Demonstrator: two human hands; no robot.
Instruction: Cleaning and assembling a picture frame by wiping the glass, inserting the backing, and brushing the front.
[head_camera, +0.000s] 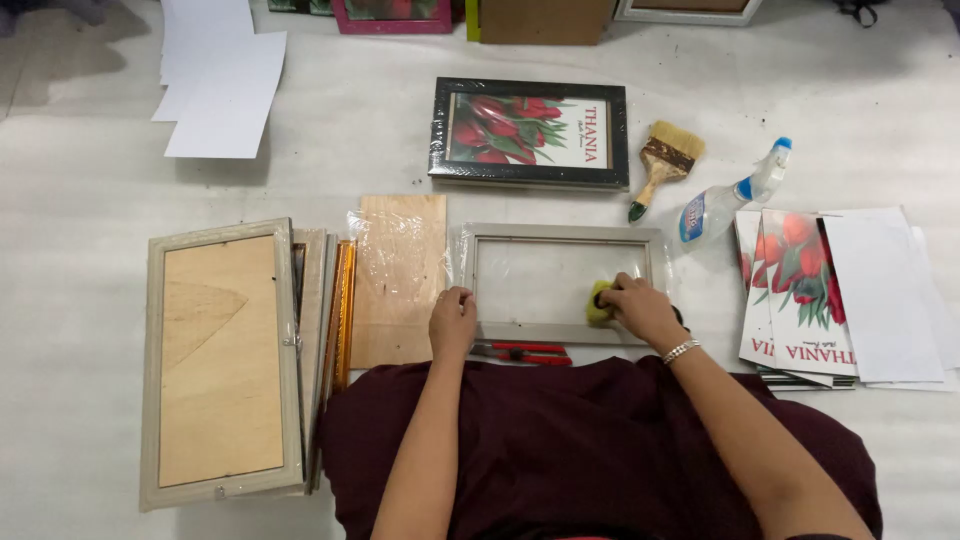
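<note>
Grey picture frame (560, 285) lies flat on the white-covered floor (90, 190), its glass being wiped with a yellow cloth (599, 304) pinched under the curled right hand (632, 306). The lower left corner is steadied by the loosely closed, empty left hand (453, 318). Glass could be cracked by heavy pressure.

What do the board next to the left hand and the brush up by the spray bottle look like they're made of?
The board looks like thin plywood: pale tan, visible grain, with clear film wrinkling over it. The brush seems to have a varnished wooden handle with a green tip, a dark metal-looking band and pale, probably natural, bristles.
</note>
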